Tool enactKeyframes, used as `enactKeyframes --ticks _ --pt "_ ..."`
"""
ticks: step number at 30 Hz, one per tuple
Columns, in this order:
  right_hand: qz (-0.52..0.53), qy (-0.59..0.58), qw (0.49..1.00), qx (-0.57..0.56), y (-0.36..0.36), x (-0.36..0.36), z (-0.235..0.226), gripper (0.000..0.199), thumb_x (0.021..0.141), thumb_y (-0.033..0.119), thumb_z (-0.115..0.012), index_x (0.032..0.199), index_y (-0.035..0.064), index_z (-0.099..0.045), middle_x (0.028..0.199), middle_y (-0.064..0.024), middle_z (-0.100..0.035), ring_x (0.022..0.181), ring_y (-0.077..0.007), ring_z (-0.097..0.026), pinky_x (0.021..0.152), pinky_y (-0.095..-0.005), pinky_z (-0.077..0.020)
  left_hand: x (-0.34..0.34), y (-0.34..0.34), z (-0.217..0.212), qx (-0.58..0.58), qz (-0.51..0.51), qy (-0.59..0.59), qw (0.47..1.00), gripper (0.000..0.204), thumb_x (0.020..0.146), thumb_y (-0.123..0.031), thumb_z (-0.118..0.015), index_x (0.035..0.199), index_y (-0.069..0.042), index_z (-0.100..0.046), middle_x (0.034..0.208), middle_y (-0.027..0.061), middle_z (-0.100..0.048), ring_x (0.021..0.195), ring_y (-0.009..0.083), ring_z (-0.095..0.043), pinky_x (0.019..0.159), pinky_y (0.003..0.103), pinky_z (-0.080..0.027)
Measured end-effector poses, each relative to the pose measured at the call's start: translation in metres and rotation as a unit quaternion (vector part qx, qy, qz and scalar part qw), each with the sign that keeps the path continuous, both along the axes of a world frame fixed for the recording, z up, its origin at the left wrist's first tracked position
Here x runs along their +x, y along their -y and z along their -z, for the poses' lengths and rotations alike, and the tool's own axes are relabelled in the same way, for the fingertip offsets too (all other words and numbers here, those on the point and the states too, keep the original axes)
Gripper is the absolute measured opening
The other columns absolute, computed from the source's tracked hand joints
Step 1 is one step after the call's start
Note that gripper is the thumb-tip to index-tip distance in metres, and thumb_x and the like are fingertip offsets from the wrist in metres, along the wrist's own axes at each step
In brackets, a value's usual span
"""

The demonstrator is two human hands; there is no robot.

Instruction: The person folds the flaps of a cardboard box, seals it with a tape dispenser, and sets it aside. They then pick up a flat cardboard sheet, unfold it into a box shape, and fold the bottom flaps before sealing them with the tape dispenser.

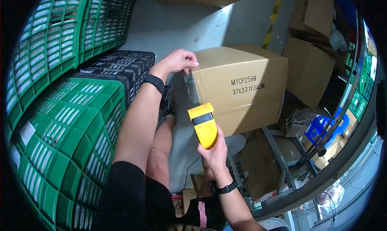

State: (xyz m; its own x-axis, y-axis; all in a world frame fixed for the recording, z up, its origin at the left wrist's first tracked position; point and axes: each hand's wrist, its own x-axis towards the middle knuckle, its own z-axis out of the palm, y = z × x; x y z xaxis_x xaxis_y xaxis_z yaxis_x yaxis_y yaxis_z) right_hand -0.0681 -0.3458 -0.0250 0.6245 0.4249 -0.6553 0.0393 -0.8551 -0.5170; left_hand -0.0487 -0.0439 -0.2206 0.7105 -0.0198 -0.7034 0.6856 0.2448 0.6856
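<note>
A big cardboard box (242, 86) sits in the middle of this cramped storeroom, raised above a pale grey concrete floor (169, 25); what carries it is hidden beneath it. The person's left hand (180, 61) rests on the box's upper left corner, fingers curled together and pressing down on the top edge where clear tape wraps over the side. The right hand (215, 148) is just below the box's front face, closed around the handle of a yellow handheld tool (204, 124) with a dark band near its head; the head points up toward the lower left part of the box and looks to be just short of touching the cardboard, though I cannot tell for sure.

Left of the box, green plastic crates (68, 122) are stacked close, with a black crate (121, 68) between them and the box. More green crates stand upright behind those. Right of the box, other brown cartons (308, 68) lean against each other, and below them runs a grey metal frame (282, 158) with a blue plastic crate (320, 128) beside it. A yellow-and-black striped line (273, 17) crosses the floor behind the box.
</note>
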Motion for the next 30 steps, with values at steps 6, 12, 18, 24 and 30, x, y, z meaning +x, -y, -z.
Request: enactKeyframes --ticks 6,12,18,24,30 --pt "0.007 -0.004 1.000 0.010 0.000 0.001 0.003 0.084 0.068 0.016 -0.080 0.139 0.0047 -0.038 0.124 -0.0220 -0.058 0.113 -0.0371 -0.060 0.095 -0.0409 -0.0500 0.002 0.010 0.011 -0.015 -0.040 -0.020 0.999 0.015 0.090 -0.017 -0.067 0.085 -0.003 -0.062 0.067 0.0056 -0.063 0.059 0.0141 -0.062 0.056 0.031 -0.051" --pt "0.009 0.000 1.000 0.009 -0.001 -0.007 0.004 0.085 0.068 0.016 -0.080 0.140 0.0041 -0.038 0.126 -0.0222 -0.057 0.115 -0.0373 -0.058 0.097 -0.0413 -0.0490 0.000 0.006 0.011 0.349 0.023 -0.003 0.937 0.025 0.094 -0.025 -0.059 0.085 -0.001 -0.061 0.070 0.0147 -0.066 0.063 0.0300 -0.065 0.062 0.042 -0.052" --pt "0.019 -0.004 1.000 -0.005 0.007 -0.001 0.003 0.086 0.067 0.016 -0.081 0.140 0.0039 -0.037 0.127 -0.0226 -0.057 0.116 -0.0375 -0.058 0.097 -0.0420 -0.0488 0.013 0.034 -0.083 0.438 0.060 -0.027 0.897 0.041 0.097 -0.038 -0.051 0.111 -0.001 -0.065 0.104 0.0239 -0.066 0.095 0.0430 -0.063 0.083 0.046 -0.051" --pt "0.010 0.018 1.000 0.022 0.004 -0.014 0.007 0.086 0.067 0.016 -0.081 0.140 0.0037 -0.038 0.127 -0.0229 -0.056 0.116 -0.0383 -0.058 0.097 -0.0426 -0.0489 0.027 0.047 -0.079 0.273 0.187 -0.053 0.942 0.061 0.096 -0.054 -0.046 0.122 -0.001 -0.062 0.117 0.0265 -0.063 0.112 0.0407 -0.059 0.096 0.044 -0.047" --pt "0.003 0.049 0.999 0.012 0.022 -0.017 0.006 0.084 0.067 0.017 -0.082 0.139 0.0032 -0.039 0.126 -0.0227 -0.057 0.114 -0.0383 -0.059 0.095 -0.0419 -0.0501 0.039 0.055 -0.064 0.324 0.251 -0.072 0.909 0.076 0.091 -0.066 -0.044 0.127 -0.001 -0.059 0.126 0.0233 -0.060 0.120 0.0385 -0.055 0.102 0.043 -0.043"
